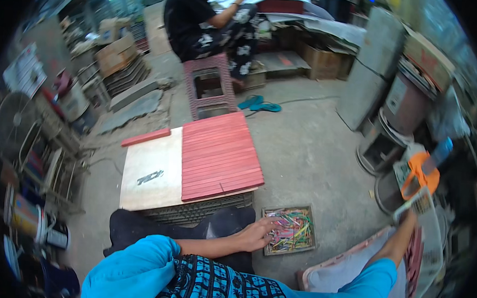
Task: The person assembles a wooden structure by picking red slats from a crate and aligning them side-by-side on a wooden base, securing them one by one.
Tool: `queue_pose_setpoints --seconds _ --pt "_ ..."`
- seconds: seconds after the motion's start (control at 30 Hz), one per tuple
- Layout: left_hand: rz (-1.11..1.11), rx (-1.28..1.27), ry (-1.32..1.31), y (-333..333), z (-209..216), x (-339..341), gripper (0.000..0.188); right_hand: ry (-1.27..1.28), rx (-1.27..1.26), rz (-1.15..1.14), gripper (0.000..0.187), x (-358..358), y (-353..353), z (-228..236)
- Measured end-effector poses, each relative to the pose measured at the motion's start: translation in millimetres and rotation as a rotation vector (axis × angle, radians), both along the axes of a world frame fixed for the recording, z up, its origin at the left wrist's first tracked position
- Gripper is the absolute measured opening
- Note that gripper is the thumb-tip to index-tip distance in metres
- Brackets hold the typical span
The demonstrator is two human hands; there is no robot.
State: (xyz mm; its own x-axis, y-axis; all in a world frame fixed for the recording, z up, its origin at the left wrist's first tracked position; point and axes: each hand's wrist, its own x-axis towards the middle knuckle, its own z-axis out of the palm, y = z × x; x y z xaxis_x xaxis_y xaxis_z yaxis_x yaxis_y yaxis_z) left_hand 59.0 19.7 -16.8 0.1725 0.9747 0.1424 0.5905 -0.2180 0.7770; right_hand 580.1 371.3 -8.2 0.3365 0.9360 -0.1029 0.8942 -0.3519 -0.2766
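My left hand (258,234) reaches over the left edge of a shallow tray (266,252) full of thin multicoloured sticks (293,230). Its fingers are stretched out, and I see nothing held in them. On my right, my right hand (407,217) is at the upper part of a white plastic basket (433,240) containing dark red strips (413,260); its fingers are too hidden to read. Before my knees, a pale board (151,168) rests on a dark crate (205,213). Red strips (222,156) lie side by side across its right part, and a separate red strip (146,137) lies along its far left edge.
Another person (202,25) sits on a red stool (209,85) beyond the board, near teal sandals (260,103). A pale-topped surface (340,267) is beside the basket. Metal drums (379,145) and an orange object (421,175) stand right; a fan (16,121) and buckets (53,231) left.
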Motion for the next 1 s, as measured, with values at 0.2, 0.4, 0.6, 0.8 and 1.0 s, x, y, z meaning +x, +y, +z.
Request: queue_pose_setpoints --seconds 0.2,0.4,0.6,0.8,1.0 --pt "-0.035 -0.111 0.056 6.9 -10.5 7.2 0.042 -0.152 -0.009 -0.045 0.016 29.6 4.5 -9.1" --pt "-0.011 -0.110 0.051 14.0 -6.9 15.2 0.035 -0.247 -0.011 -0.080 0.019 37.4 8.9 -9.9" --pt "-0.035 -0.197 0.028 18.5 -2.6 17.7 0.036 -0.327 -0.001 -0.108 0.021 37.9 6.1 -7.3" --pt "-0.017 -0.171 -0.022 18.6 -10.2 19.1 0.038 -0.406 -0.013 -0.114 0.024 47.5 -9.7 -1.4" --pt "-0.069 -0.227 -0.018 22.5 -12.5 18.4 0.037 -0.472 -0.066 -0.092 0.027 85.9 -28.1 10.9"
